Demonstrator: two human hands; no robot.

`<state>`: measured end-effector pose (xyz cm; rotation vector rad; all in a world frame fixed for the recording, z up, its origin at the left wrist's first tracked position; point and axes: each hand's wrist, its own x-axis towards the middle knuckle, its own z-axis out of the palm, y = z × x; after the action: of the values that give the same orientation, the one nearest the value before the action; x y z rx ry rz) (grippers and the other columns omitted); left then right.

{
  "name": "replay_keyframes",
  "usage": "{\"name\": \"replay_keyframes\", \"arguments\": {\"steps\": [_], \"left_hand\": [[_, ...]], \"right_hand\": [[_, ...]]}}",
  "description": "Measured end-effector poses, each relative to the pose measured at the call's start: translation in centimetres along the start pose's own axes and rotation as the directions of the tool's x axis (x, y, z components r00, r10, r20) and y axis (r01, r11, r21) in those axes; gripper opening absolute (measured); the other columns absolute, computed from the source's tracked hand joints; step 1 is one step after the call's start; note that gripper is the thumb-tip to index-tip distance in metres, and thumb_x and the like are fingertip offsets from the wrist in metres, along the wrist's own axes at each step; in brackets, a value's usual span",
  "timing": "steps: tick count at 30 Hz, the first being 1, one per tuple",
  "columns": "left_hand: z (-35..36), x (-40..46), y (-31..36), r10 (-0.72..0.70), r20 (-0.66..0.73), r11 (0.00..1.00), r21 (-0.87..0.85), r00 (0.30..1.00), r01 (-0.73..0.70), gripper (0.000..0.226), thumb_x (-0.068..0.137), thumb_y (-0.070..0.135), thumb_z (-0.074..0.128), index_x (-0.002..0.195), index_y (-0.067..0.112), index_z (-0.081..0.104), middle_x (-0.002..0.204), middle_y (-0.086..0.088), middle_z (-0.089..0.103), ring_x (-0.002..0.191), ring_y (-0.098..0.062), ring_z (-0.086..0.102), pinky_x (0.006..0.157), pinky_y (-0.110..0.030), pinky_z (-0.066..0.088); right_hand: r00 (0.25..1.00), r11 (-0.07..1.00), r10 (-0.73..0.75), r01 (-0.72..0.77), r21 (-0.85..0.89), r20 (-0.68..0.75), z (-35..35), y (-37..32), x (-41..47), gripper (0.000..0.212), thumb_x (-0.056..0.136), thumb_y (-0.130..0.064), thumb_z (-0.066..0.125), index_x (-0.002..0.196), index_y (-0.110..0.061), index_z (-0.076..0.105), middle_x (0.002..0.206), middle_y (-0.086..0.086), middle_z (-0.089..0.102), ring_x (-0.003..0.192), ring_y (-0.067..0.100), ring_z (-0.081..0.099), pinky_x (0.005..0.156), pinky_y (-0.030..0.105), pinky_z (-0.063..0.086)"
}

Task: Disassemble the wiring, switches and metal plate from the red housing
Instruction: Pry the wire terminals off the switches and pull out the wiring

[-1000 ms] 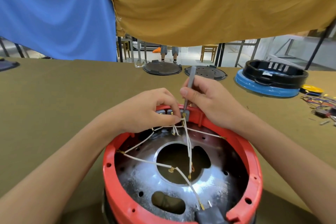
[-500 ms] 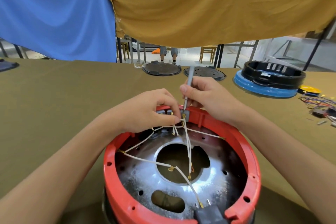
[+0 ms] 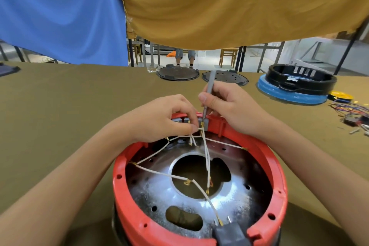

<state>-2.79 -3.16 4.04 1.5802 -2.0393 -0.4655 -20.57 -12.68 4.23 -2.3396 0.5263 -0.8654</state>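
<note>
1. I see the red housing sitting open side up on the olive surface, with the metal plate inside it
2. My left hand pinches the white wires at the housing's far rim
3. My right hand grips a grey screwdriver, held upright with its tip at that same far rim, just beside the left fingertips
4. Beyond the housing lie two black lids, and to its far right a black ring on a blue base

Housing cut off by bottom edge, near rim and grey block partly lost. Switches behind left hand mostly hidden. Tool tip too small to tell. Both forearms cropped.
</note>
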Motion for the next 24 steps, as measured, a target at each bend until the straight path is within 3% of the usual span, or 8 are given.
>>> {"name": "replay_keyframes", "arguments": {"steps": [3,6,8,11,14,18,24], "left_hand": [[0.0,0.0,0.0,0.001,0.003,1.000,0.003,1.000,-0.001,0.009,0.088,0.032,0.073,0.084,0.040,0.072,0.111,0.020,0.057,0.106,0.003,0.058,0.105,-0.031,0.042],[0.0,0.0,0.0,-0.002,0.012,1.000,0.018,1.000,0.001,0.006,0.088,0.034,0.071,0.085,0.039,0.072,0.114,0.019,0.057,0.109,0.003,0.056,0.105,-0.027,0.040],[0.0,0.0,0.0,0.001,0.011,1.000,0.022,1.000,-0.001,0.008,0.088,0.033,0.071,0.084,0.040,0.072,0.115,0.018,0.057,0.110,0.003,0.056,0.104,-0.025,0.040],[0.0,-0.1,0.1,0.004,0.009,1.000,0.022,1.000,-0.005,0.010,0.088,0.032,0.072,0.083,0.040,0.072,0.115,0.017,0.058,0.109,0.002,0.057,0.104,-0.027,0.040],[-0.1,-0.1,0.2,0.004,0.004,1.000,0.013,1.000,-0.004,0.010,0.088,0.031,0.072,0.084,0.040,0.072,0.115,0.017,0.058,0.108,0.002,0.057,0.105,-0.030,0.041],[0.0,-0.1,0.3,-0.002,0.005,1.000,0.011,1.000,0.002,0.009,0.088,0.031,0.071,0.084,0.039,0.072,0.115,0.017,0.057,0.107,0.002,0.058,0.106,-0.034,0.042],[-0.1,-0.2,0.4,0.003,0.012,1.000,0.025,1.000,-0.003,0.007,0.090,0.032,0.070,0.086,0.038,0.071,0.112,0.016,0.056,0.106,-0.001,0.058,0.104,-0.037,0.042]], "right_hand": [[0.998,0.998,0.056,-0.056,0.018,0.017,0.0,0.0,0.4,0.019,0.100,-0.023,0.057,0.084,-0.014,0.061,0.068,-0.009,0.056,0.055,-0.004,0.051,0.059,0.011,0.040],[0.991,0.988,0.135,-0.136,0.069,0.024,-0.1,0.3,0.5,0.025,0.100,-0.030,0.056,0.087,-0.011,0.064,0.072,-0.003,0.061,0.060,0.002,0.055,0.068,0.025,0.046],[0.988,0.986,0.153,-0.154,0.062,0.022,-0.1,0.4,0.5,0.028,0.100,-0.032,0.055,0.088,-0.009,0.065,0.071,-0.003,0.061,0.060,0.003,0.054,0.069,0.027,0.046],[0.993,0.991,0.114,-0.113,0.065,-0.006,0.0,0.5,0.2,0.023,0.101,-0.028,0.055,0.087,-0.013,0.064,0.071,-0.008,0.060,0.060,-0.001,0.054,0.068,0.024,0.047],[0.999,1.000,0.010,-0.012,-0.023,-0.045,0.1,0.2,-0.2,0.017,0.100,-0.025,0.056,0.083,-0.023,0.060,0.071,-0.011,0.060,0.063,-0.003,0.055,0.064,0.012,0.043],[0.997,0.994,-0.045,0.039,-0.103,-0.059,0.1,-0.2,-0.5,0.016,0.099,-0.026,0.057,0.084,-0.025,0.059,0.077,-0.008,0.062,0.073,0.003,0.058,0.066,0.012,0.043],[0.996,0.994,-0.053,0.046,-0.096,-0.068,0.1,-0.3,-0.6,0.016,0.099,-0.024,0.058,0.090,-0.012,0.063,0.078,-0.001,0.063,0.076,0.015,0.060,0.076,0.039,0.051]]}}
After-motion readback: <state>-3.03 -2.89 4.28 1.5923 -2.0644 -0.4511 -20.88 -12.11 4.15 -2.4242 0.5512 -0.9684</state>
